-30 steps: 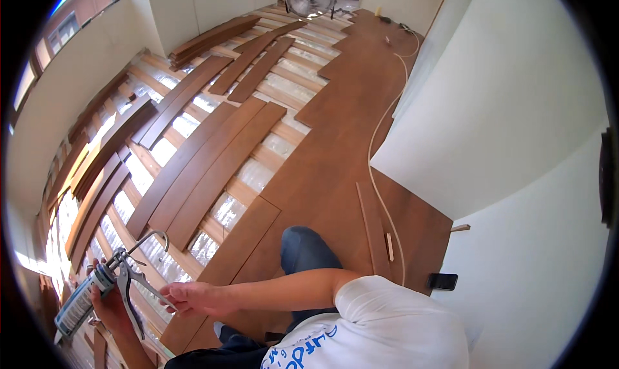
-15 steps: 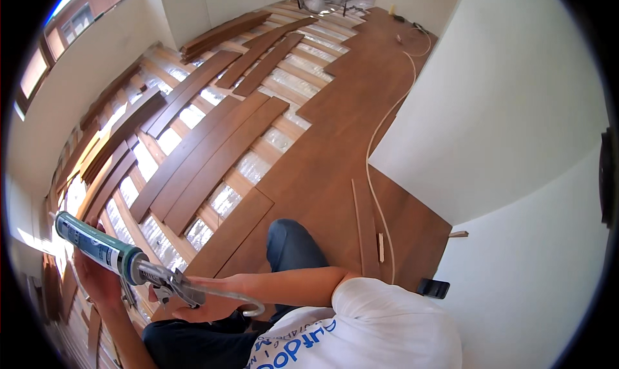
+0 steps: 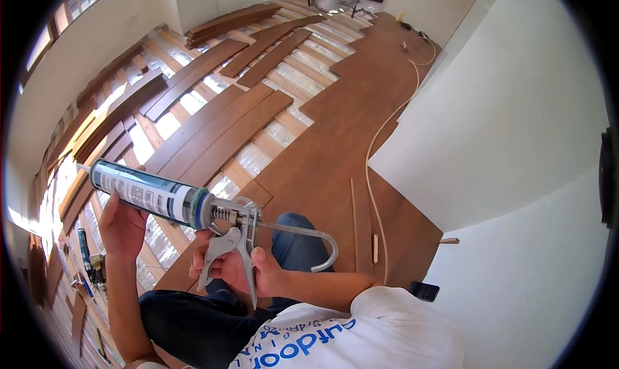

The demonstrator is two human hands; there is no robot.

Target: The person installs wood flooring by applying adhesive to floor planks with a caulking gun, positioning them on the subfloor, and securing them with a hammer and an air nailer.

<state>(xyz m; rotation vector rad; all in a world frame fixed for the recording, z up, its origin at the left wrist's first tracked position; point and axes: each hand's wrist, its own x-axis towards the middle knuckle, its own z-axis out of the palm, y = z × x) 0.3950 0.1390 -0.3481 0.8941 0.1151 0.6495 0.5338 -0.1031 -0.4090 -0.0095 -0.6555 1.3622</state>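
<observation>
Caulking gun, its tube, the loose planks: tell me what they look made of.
Caulking gun: likely bare metal, from the silvery shine on its bent rod.
Tube: probably plastic, from its smooth, printed, slightly shiny skin; possibly coated card.
Loose planks: wood or wood-look laminate, smooth satin brown, from the soft sheen.

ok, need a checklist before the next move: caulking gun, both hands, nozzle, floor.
1. Cartridge in the caulking gun: ok, lies along its frame.
2. Left hand supporting cartridge: ok, gripping it from beneath.
3. Right hand on the handle and trigger: ok, though whether it is squeezing can't be told.
4. Nozzle tip cut open: cannot tell, too small.
5. Pale cord clear of both hands: ok, lies to the right on the laid boards.
6. Floor fully boarded: not ok, joists with gaps between them show.
</observation>
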